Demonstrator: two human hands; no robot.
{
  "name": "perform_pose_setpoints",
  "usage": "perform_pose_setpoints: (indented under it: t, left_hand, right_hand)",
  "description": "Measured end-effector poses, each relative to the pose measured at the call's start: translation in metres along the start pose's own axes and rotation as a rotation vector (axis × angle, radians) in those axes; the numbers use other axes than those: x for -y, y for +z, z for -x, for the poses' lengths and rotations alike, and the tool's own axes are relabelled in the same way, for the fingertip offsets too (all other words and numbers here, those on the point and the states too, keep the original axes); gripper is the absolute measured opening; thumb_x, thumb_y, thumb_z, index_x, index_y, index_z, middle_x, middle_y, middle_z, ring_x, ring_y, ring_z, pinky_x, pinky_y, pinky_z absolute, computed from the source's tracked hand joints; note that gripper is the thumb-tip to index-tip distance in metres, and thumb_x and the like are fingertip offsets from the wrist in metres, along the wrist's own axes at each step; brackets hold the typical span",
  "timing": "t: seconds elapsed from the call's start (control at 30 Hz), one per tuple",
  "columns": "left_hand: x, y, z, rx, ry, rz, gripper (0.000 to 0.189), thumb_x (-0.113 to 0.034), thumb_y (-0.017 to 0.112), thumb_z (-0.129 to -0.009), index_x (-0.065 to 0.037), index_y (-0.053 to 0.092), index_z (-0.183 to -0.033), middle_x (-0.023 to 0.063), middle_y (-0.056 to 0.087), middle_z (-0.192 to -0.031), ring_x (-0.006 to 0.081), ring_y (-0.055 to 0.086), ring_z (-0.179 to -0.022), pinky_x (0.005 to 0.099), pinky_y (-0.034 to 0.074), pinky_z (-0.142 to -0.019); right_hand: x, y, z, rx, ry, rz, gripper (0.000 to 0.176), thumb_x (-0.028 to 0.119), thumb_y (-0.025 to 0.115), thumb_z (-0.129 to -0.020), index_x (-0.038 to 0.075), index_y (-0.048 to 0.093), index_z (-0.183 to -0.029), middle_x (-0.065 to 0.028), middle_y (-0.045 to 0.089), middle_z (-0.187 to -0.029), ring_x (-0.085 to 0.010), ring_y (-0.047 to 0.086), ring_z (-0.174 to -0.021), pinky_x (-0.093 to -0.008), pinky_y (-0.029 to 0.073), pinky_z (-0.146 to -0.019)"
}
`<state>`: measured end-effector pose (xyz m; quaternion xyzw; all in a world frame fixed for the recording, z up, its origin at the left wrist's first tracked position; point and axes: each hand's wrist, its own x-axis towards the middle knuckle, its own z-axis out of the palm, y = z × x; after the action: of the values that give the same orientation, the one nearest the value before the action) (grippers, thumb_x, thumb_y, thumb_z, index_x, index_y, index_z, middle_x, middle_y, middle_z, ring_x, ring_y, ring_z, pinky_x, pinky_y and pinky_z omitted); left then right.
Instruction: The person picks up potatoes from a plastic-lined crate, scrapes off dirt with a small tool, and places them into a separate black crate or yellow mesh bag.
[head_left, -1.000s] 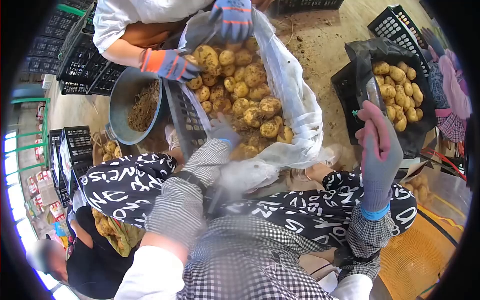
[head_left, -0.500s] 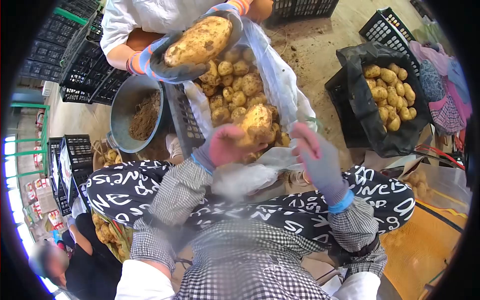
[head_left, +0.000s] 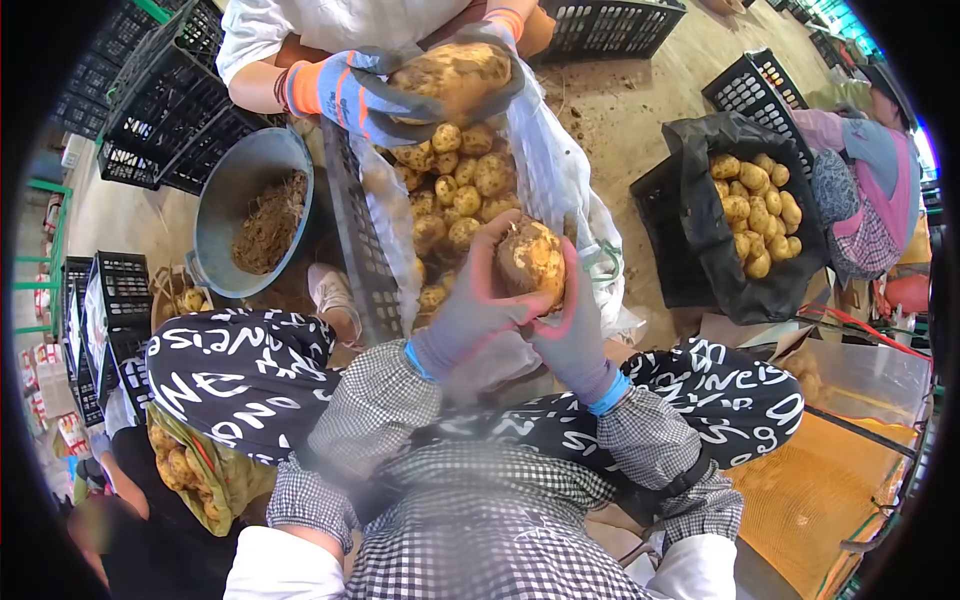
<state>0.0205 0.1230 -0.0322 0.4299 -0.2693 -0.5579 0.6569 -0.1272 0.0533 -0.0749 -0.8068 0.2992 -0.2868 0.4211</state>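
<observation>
A dirt-covered potato (head_left: 533, 262), with paler yellowish patches on one side, is held up between my two gloved hands. My left hand (head_left: 468, 318) grips it from the left and below, thumb along its side. On the right, my right hand (head_left: 572, 340) closes around the lower edge, its fingertips near the left ones. Just beyond lies a black crate (head_left: 362, 235) lined with white plastic (head_left: 560, 165), holding many loose potatoes (head_left: 465, 190). Across it, a co-worker's gloved hands (head_left: 365, 95) hold a large potato (head_left: 455, 80).
A blue-grey basin (head_left: 215, 215) with soil stands left of the crate. To the right, another crate with a black liner (head_left: 690, 200) holds potatoes. Stacked black crates (head_left: 165, 110) are at upper left. Another person (head_left: 880, 170) sits at far right.
My right hand has come in from the right and now grips the potato together with my left. The potato is raised and turned. The co-worker's large potato has shifted right and turned.
</observation>
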Motion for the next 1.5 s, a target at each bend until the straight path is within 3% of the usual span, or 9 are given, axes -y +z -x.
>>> perform_pose_setpoints:
  t: [0.2, 0.37, 0.63, 0.7, 0.9, 1.07, 1.13, 1.3, 1.5]
  left_hand:
    - [0.002, -0.003, -0.001, 0.002, 0.076, -0.008, 0.072, -0.009, 0.068, -0.09, -0.005, 0.027, -0.148, 0.0122, 0.044, -0.139, 0.0202, 0.05, -0.124, 0.0334, 0.045, -0.103]
    - [0.003, -0.026, -0.011, -0.134, -0.039, 0.056, 0.053, -0.028, 0.057, -0.099, -0.003, 0.04, -0.143, 0.0121, 0.052, -0.134, 0.0217, 0.054, -0.121, 0.0335, 0.043, -0.103]
    - [0.072, -0.096, -0.007, -0.32, -0.218, -0.131, 0.046, -0.03, 0.055, -0.099, -0.008, 0.045, -0.138, 0.0102, 0.058, -0.126, 0.0226, 0.061, -0.113, 0.0329, 0.047, -0.098]
    - [0.068, -0.087, -0.006, -0.196, -0.159, -0.157, 0.037, -0.016, 0.051, -0.1, -0.005, 0.046, -0.135, -0.0004, 0.056, -0.103, 0.0067, 0.054, -0.087, 0.0193, 0.046, -0.072]
    - [0.067, -0.084, -0.017, -0.449, -0.296, -0.135, 0.04, -0.029, 0.056, -0.1, -0.007, 0.048, -0.132, 0.0017, 0.059, -0.099, 0.0082, 0.057, -0.078, 0.0185, 0.047, -0.069]
    - [0.093, -0.119, -0.012, -0.292, -0.284, -0.111, 0.047, -0.039, 0.045, -0.102, -0.01, 0.046, -0.139, 0.0082, 0.055, -0.132, 0.0222, 0.053, -0.12, 0.0367, 0.043, -0.099]
    - [0.071, -0.106, -0.009, -0.197, -0.105, -0.271, 0.048, -0.041, 0.041, -0.104, -0.006, 0.051, -0.134, 0.0098, 0.059, -0.127, 0.0241, 0.053, -0.12, 0.0384, 0.039, -0.104]
    - [0.053, -0.102, -0.01, -0.392, -0.017, -0.481, 0.034, -0.02, 0.057, -0.098, -0.011, 0.058, -0.13, 0.0011, 0.068, -0.101, 0.0014, 0.039, -0.054, 0.019, 0.033, -0.046]
    - [0.081, -0.12, 0.005, -0.037, -0.36, -1.445, 0.047, -0.03, 0.056, -0.094, -0.011, 0.053, -0.137, 0.0168, 0.067, -0.112, 0.0242, 0.066, -0.089, 0.0381, 0.053, -0.079]
  right_hand:
    - [0.003, 0.006, -0.002, -0.026, 0.167, -0.162, 0.09, 0.005, 0.07, -0.071, 0.0, 0.026, -0.15, -0.0155, 0.043, -0.143, -0.027, 0.044, -0.133, -0.0378, 0.036, -0.111]
    - [0.006, -0.024, -0.014, 0.041, 0.487, -1.14, 0.081, 0.004, 0.063, -0.081, 0.006, 0.024, -0.152, -0.0135, 0.048, -0.138, -0.0229, 0.059, -0.111, -0.0319, 0.05, -0.093]
    - [-0.054, -0.083, -0.003, -0.309, 0.167, -1.345, 0.067, 0.015, 0.054, -0.091, 0.003, 0.022, -0.149, -0.0119, 0.058, -0.122, -0.0223, 0.058, -0.108, -0.0384, 0.046, -0.097]
    - [-0.056, -0.135, 0.001, -0.392, -0.172, -1.252, 0.054, 0.021, 0.055, -0.096, 0.003, 0.029, -0.139, -0.0114, 0.063, -0.112, -0.0217, 0.061, -0.1, -0.0388, 0.048, -0.094]
    - [0.102, -0.344, -0.03, -0.644, -0.786, -0.852, 0.027, 0.016, 0.05, -0.093, -0.002, 0.058, -0.111, -0.0132, 0.059, -0.113, -0.0259, 0.056, -0.11, -0.0414, 0.041, -0.104]
    - [0.125, -0.453, -0.039, -1.02, -0.626, -0.735, 0.032, 0.011, 0.046, -0.095, -0.005, 0.052, -0.123, -0.0173, 0.052, -0.128, -0.0285, 0.049, -0.123, -0.0424, 0.036, -0.111]
    - [0.1, -0.434, -0.053, -1.038, -0.448, -0.754, 0.035, 0.008, 0.044, -0.096, -0.006, 0.049, -0.127, -0.019, 0.049, -0.134, -0.0295, 0.046, -0.128, -0.0428, 0.034, -0.114]
    - [0.077, -0.28, -0.077, -0.9, -0.088, -0.791, 0.042, 0.005, 0.04, -0.098, -0.01, 0.044, -0.137, -0.0222, 0.043, -0.147, -0.0316, 0.04, -0.139, -0.0436, 0.029, -0.12]
    - [0.009, -0.206, -0.066, -0.546, 0.145, -0.799, 0.045, 0.015, 0.043, -0.1, -0.006, 0.042, -0.14, -0.022, 0.05, -0.14, -0.0315, 0.054, -0.126, -0.0422, 0.043, -0.108]
